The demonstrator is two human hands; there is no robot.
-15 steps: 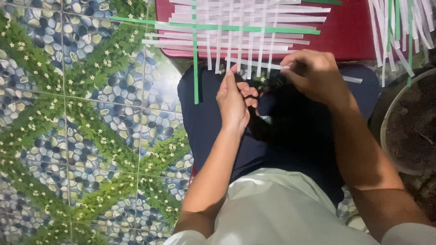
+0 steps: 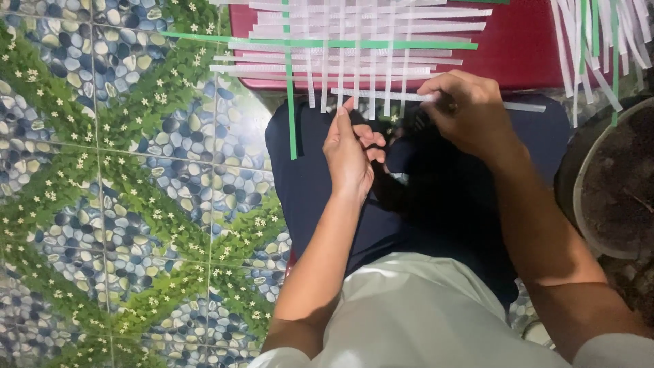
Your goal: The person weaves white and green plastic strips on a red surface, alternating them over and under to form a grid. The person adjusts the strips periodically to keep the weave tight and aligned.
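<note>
- Pinched between the fingers of the right hand (image 2: pixel 466 112) is one white strip (image 2: pixel 524 106), lying crosswise under the lower ends of the upright strips; its free end sticks out to the right of the hand.
- Compared with half a second ago, this hand sits at almost the same place, and the strip has the same line; I see no clear shift, only a small change in the fingers.
- The left hand (image 2: pixel 351 153) is raised with the fingers half curled, and the fingertips touch the hanging ends of the upright white strips near the middle. Whether it really pinches one, I cannot tell.
- Earlier this hand was a little lower on the lap; now its fingertips reach the strip ends, so the weaving seems to be at the point of passing the cross strip between them.
- The woven mat (image 2: pixel 354 51) of white strips lies on a red board (image 2: pixel 518 54), with one green strip (image 2: pixel 291 116) running down and another across.
- More loose strips (image 2: pixel 599 48) hang at the upper right, above a round pot (image 2: pixel 579 197) with dark soil.
- Below the hands are dark trousers, and on the left a tiled floor (image 2: pixel 122 184) with a pebble and leaf pattern.
</note>
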